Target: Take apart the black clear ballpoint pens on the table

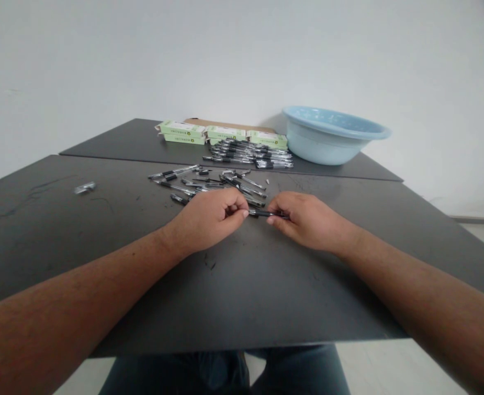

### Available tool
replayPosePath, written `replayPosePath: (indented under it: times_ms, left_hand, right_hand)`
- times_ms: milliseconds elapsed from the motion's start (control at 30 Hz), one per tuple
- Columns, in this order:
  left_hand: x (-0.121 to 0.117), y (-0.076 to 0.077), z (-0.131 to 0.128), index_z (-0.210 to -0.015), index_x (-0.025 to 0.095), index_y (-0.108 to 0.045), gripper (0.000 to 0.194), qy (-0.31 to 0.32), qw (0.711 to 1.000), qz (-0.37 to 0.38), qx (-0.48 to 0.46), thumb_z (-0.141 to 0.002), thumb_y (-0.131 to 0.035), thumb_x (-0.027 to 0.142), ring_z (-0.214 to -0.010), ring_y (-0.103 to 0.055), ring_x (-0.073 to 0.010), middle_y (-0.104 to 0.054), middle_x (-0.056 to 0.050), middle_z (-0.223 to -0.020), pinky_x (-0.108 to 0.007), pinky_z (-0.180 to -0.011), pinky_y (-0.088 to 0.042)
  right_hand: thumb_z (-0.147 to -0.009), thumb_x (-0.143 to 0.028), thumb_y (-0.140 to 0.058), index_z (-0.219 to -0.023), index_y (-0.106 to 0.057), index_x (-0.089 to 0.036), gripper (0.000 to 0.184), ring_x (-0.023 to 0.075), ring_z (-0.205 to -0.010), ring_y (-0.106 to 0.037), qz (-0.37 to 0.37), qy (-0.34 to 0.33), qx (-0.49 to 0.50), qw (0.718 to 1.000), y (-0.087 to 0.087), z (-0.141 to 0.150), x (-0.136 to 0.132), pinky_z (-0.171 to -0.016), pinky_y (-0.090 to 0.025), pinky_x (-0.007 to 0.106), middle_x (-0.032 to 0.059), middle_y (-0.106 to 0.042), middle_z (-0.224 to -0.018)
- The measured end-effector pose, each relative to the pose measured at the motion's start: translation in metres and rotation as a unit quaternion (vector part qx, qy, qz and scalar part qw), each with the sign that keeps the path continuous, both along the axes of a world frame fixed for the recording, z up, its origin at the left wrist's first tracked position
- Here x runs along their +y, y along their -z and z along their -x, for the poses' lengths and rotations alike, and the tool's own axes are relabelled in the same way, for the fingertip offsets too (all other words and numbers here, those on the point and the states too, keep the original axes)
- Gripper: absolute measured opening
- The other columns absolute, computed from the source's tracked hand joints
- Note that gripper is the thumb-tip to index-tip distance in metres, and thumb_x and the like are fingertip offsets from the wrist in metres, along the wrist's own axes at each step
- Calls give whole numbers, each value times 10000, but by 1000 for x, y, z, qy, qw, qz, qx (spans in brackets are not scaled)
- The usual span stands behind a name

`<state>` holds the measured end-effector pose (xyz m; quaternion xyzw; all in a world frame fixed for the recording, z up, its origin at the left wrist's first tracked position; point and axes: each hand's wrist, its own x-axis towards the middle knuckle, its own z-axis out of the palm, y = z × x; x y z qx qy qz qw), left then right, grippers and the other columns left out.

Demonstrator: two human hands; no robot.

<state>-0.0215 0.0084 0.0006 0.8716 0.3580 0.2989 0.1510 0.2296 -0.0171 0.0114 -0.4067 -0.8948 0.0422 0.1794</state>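
Note:
Between my two hands a pen [262,213] with a black grip is held level, just above the dark table. My left hand [215,219] pinches its left end between thumb and fingers. On the right end, the thumb and fingers of my right hand [305,219] are closed. Both ends of the pen are partly hidden by my fingers. Right behind my hands lie loose pens and pen parts [242,186], scattered, some of them covered by my left hand.
Farther back is a pile of clear pens with black grips [246,153]. Behind it stand green and white boxes [184,131], some stacked, near a light blue basin [336,145]. A small clear plastic packet [85,188] lies at left. A seam crosses the table [242,296].

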Motion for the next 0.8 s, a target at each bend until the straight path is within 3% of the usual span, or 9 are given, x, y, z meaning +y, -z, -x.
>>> replayPosePath:
  times_ms: [100,233,800]
  left_hand:
    - [0,0,0,-879,197,-689,98,-2,1000,0,-3,-897,-619,262,-675,-632,-133,-708,21,-762,-252,-663,-451]
    - [-1,0,0,-886,195,-687,99,-6,1000,-3,-1,-899,-622,268,-670,-629,-133,-710,20,-767,-254,-663,-450]
    - [0,0,0,-878,180,-694,75,4,1000,-5,-11,-883,-631,221,-668,-617,-118,-696,30,-756,-235,-653,-434]
  right_hand:
    - [-1009,-263,-525,-1016,-676,-179,173,206,-865,-654,12,-8,-10,1000,1,1,0,-792,-460,311,71,-713,-928]
    - [-962,-266,-600,-1037,-660,-179,129,201,-844,-649,11,10,6,1000,2,2,0,-759,-456,300,61,-707,-920]
    - [-980,-256,-564,-1022,-666,-169,140,201,-853,-656,14,5,4,1000,4,3,0,-769,-455,297,69,-709,-917]
